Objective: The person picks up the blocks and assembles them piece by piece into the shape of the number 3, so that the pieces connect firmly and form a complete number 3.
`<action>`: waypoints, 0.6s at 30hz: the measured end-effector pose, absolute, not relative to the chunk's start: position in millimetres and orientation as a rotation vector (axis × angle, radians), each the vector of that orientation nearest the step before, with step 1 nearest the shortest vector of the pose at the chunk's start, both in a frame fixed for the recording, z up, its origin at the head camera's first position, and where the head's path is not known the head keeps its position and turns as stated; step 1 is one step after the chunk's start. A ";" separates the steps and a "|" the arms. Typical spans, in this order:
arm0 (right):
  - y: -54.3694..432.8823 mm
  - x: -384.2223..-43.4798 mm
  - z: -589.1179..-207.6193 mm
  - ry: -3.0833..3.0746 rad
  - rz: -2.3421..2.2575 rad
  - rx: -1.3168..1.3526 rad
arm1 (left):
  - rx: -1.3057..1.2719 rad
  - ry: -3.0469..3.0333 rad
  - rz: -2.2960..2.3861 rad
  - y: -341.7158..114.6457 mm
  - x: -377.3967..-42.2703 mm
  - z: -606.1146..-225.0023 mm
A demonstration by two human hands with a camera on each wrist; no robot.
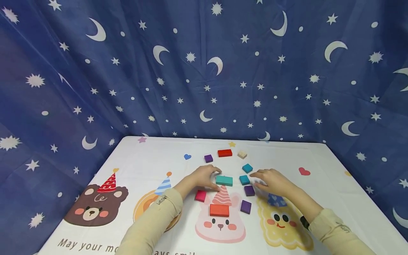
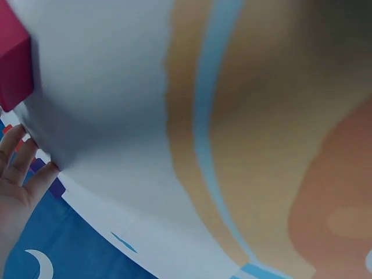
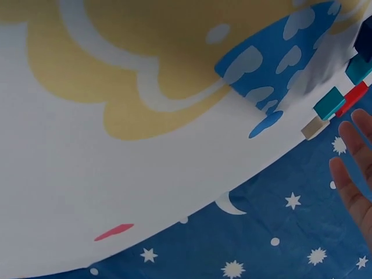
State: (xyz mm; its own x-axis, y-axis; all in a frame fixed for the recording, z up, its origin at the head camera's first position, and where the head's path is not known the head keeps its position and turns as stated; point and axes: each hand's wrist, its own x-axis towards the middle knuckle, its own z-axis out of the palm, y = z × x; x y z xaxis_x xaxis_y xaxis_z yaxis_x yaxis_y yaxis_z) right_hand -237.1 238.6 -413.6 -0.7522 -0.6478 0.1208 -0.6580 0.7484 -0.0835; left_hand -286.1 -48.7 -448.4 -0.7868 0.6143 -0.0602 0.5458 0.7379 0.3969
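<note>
My left hand (image 1: 204, 176) hovers at the left end of a long teal block (image 1: 224, 181), thumb and fingers spread apart; contact with it cannot be made out. Just below that hand lies a pink block (image 1: 200, 196), large at the upper left of the left wrist view. My right hand (image 1: 272, 181) is held palm down right of a small blue block (image 1: 244, 180) and a purple block (image 1: 249, 191), seemingly holding nothing. The right wrist view catches the right hand's loosely extended fingers (image 3: 349, 189) at its right edge, near a beige block (image 3: 315, 128).
Around the hands lie a red block (image 1: 225, 153), a second blue block (image 1: 247, 168), an orange-red block (image 1: 219, 210), and purple blocks at the back left (image 1: 208, 158) and front right (image 1: 245, 207). The white tablecloth (image 1: 111, 241) carries printed cartoons. A starry blue curtain (image 1: 188, 95) hangs behind.
</note>
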 end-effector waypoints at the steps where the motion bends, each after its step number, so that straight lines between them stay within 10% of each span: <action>1: 238.6 -237.4 -414.2 -2.858 0.183 1.072 | 0.926 2.761 0.531 -47.9 -285.8 -449.1; 18: 234.2 -246.8 -421.5 -2.932 0.273 1.034 | 0.899 2.854 0.572 -46.8 -283.3 -449.5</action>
